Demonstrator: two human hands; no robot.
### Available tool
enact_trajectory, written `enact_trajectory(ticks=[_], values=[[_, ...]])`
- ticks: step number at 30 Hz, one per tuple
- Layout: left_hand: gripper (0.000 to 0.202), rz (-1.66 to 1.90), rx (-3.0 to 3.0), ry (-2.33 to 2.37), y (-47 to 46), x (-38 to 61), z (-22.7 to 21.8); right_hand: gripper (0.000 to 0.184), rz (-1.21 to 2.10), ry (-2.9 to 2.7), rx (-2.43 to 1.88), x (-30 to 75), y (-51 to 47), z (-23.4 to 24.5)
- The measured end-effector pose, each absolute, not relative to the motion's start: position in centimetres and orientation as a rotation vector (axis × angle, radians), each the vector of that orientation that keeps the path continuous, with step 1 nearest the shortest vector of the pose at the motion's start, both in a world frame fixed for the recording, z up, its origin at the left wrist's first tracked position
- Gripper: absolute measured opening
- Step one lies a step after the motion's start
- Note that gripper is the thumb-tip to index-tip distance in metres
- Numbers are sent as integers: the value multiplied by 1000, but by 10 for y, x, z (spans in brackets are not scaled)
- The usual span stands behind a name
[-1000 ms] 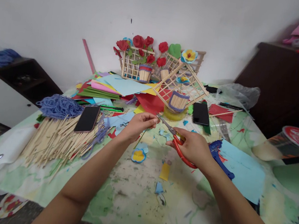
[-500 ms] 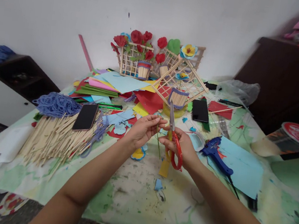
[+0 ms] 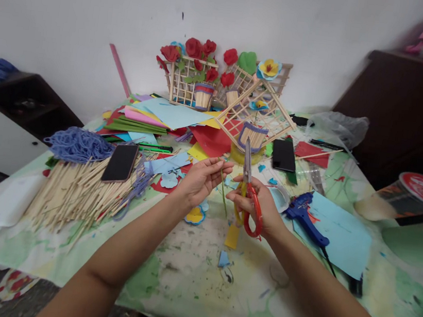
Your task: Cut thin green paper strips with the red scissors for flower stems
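Note:
Pinched between the fingertips of my left hand [image 3: 204, 181] is a thin green stem [image 3: 223, 195], hanging down over the table. My right hand [image 3: 258, 202] is closed around a pair of scissors [image 3: 254, 216] with red and yellow handles, the blades pointing up and away from me. A small gap separates the two hands. Below them lie a yellow paper piece [image 3: 232, 236] and a yellow-and-blue paper flower [image 3: 195, 215]. Just beyond the scissor tips stands a small stick pot [image 3: 252, 136] fixed to a diamond-shaped stick lattice [image 3: 275, 104].
To the left are a heap of thin sticks [image 3: 70, 192], a phone [image 3: 120, 163] and purple yarn [image 3: 79, 146]. A blue glue gun [image 3: 308, 218] rests on light blue paper [image 3: 345, 238] at right, near another phone [image 3: 284, 155]. Coloured paper sheets [image 3: 170, 114] are stacked behind.
My right hand and the scissors have shifted slightly right and my left hand slightly left, widening the gap between them. The green stem stays in my left fingers.

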State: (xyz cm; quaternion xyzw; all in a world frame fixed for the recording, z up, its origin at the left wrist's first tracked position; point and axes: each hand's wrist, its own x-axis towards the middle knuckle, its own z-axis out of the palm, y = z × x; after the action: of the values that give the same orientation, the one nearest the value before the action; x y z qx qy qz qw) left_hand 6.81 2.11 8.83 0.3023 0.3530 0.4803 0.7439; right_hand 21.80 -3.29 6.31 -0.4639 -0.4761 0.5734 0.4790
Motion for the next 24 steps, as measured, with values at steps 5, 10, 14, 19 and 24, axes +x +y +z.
enact_trajectory(ticks=[5,10,14,19,24], values=[[7,1048,654,763,21,68,87,52,1450,-1120,-1108,214,-32,58],[4,1065,643,757,22,66,89,46,1473,-1155,-1098,212,-35,58],[4,1080,637,757,25,63,90,42,1473,-1193,-1081,214,-36,58],[5,1117,634,771,31,58,89,43,1480,-1202,-1066,216,-34,55],[5,1155,668,780,37,53,86,41,1465,-1223,-1081,218,-34,59]])
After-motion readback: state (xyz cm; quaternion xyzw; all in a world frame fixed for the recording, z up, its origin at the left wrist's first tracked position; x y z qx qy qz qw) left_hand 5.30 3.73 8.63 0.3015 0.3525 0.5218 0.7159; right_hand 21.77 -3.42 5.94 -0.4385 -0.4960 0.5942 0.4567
